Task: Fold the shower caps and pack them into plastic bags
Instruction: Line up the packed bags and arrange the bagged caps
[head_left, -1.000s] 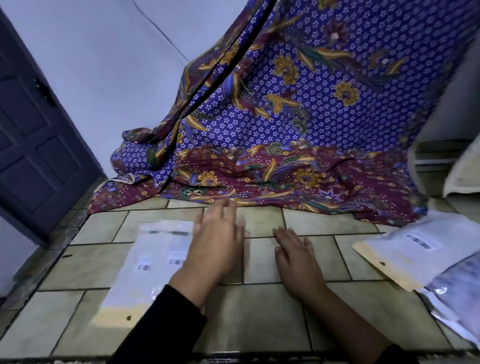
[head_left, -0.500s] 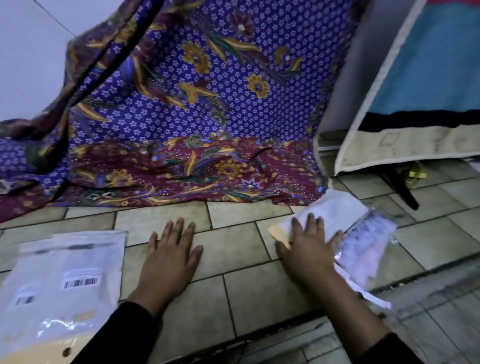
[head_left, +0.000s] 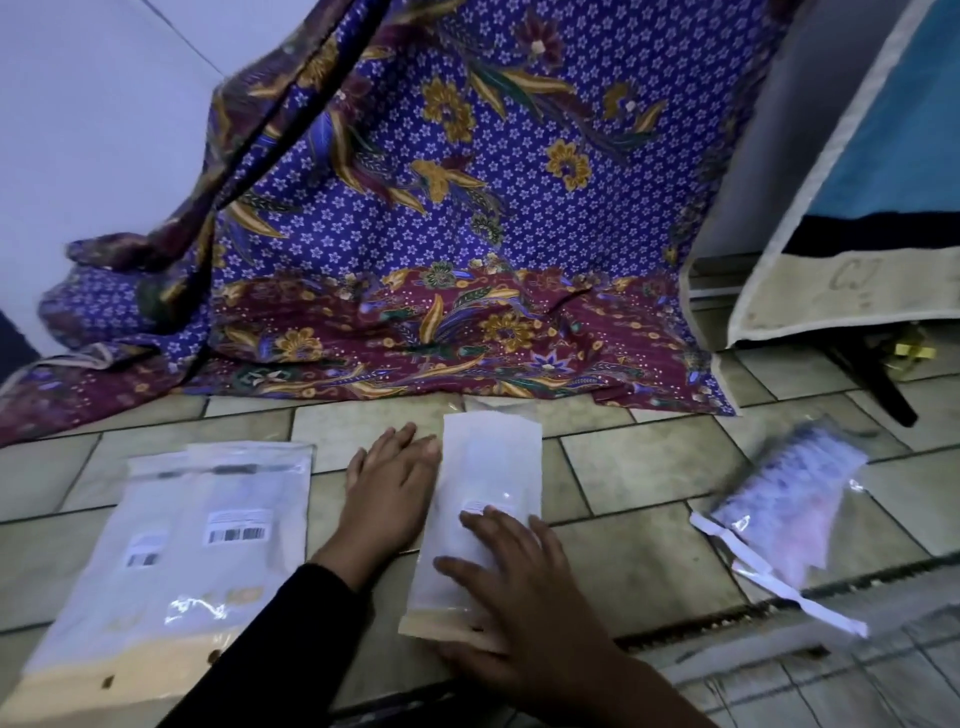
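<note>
Pressing flat-fingered, the right hand (head_left: 519, 582) pins the white rectangular plastic packet (head_left: 488, 467) on the tiled floor (head_left: 623, 467); the left hand (head_left: 389, 488) rests spread at its nine o'clock. Slick film could skid sideways.

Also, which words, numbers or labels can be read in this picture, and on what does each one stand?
"CJ", it seems: on the beige border of the mat.
Barcode labels on the left bags: too blurred to read.
Small label on the middle bag: too blurred to read.

Bare tiles (head_left: 623, 467) between packet (head_left: 491, 467) and bundle (head_left: 795, 499)
</note>
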